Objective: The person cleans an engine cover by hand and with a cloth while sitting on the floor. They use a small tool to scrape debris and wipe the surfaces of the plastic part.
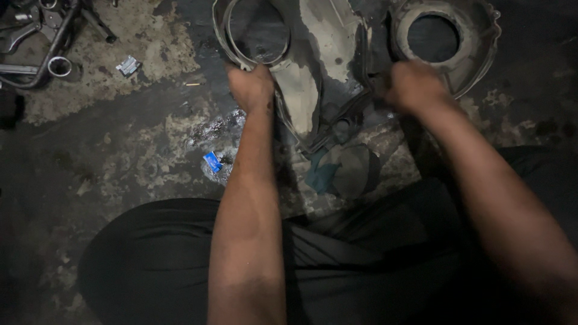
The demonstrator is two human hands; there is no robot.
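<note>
Metal tools (42, 42) lie far left of the housing, on the floor (120, 162). Left hand (251, 87) is closed on the grimy metal engine housing (337, 54), at its ring-shaped left rim. Right hand (414, 85), blurred, rests closed at the housing's middle; its grip cannot be told.

Right hand (414, 86) blurred; cover (325, 54) cut off above.

Floor (120, 150): dark, stained concrete under me | on it: grey metal cover (325, 54), blue scrap (212, 161), silver wrapper (127, 65), metal parts (36, 42)
</note>
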